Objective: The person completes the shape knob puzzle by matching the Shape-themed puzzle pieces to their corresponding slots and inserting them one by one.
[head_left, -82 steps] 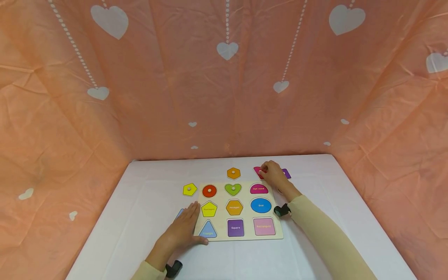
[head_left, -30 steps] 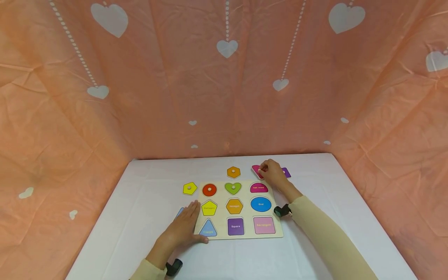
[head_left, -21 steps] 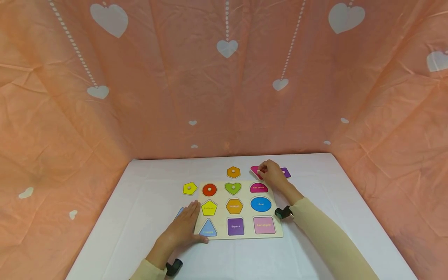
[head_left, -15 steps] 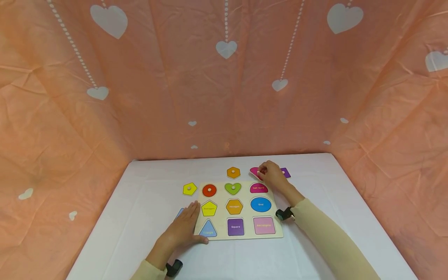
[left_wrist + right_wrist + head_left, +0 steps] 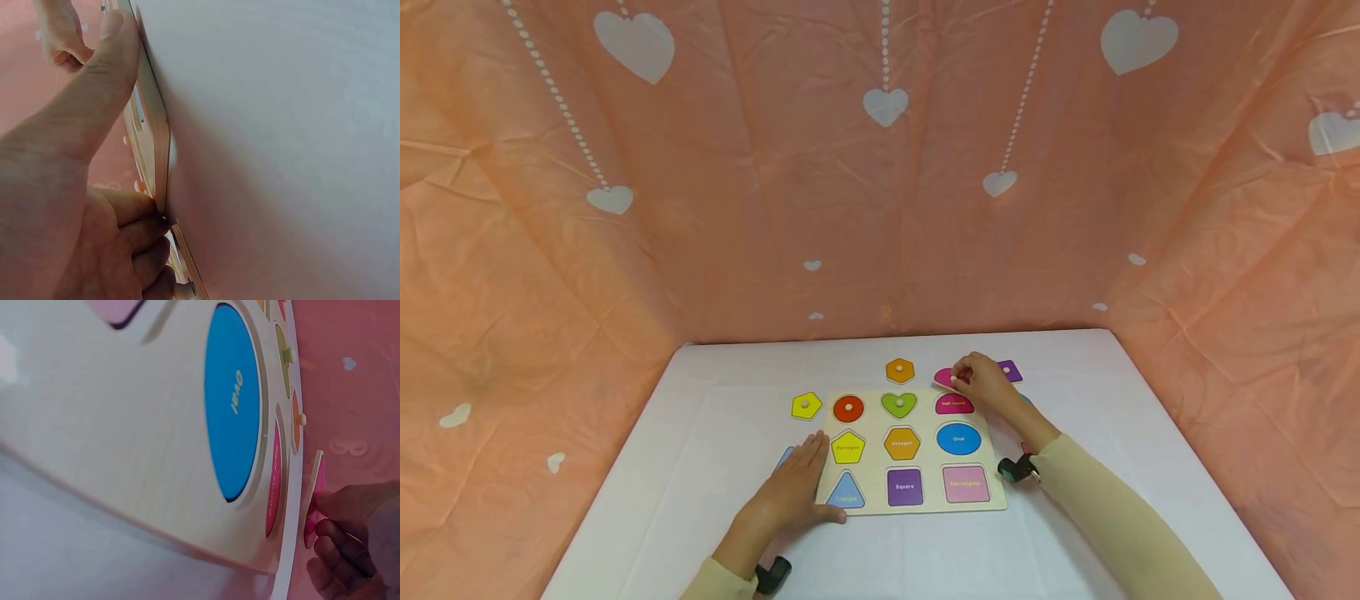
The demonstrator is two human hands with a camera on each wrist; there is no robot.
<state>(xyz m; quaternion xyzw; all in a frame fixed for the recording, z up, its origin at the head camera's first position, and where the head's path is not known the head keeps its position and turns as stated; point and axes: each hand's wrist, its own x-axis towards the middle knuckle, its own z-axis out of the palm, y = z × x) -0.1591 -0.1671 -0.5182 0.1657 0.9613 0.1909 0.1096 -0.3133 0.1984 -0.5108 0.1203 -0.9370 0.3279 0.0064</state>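
Observation:
A wooden shape puzzle board (image 5: 876, 497) lies flat on the table. My left hand (image 5: 792, 485) rests at its near left corner, fingers straight along the left edge and thumb on the front edge. Above the far right of the board, my right hand (image 5: 988, 383) pinches a pink half-round puzzle piece (image 5: 942, 377). In the right wrist view the half-round piece (image 5: 320, 478) is tilted, just beyond the matching pink recess (image 5: 274, 487). A red circle piece (image 5: 848, 408) and a green heart piece (image 5: 898, 406) sit in the board's back row.
Around the board lie a yellow pentagon piece (image 5: 807, 406), an orange hexagon piece (image 5: 900, 370) and a purple piece (image 5: 1011, 371). A blue piece (image 5: 786, 456) is partly behind my left hand. Blue and red bits show by my right forearm. A peach cloth hangs behind.
My right hand has shifted slightly left and nearer the board, turning the half-round piece so that its straight edge faces the board. My left hand has stayed put.

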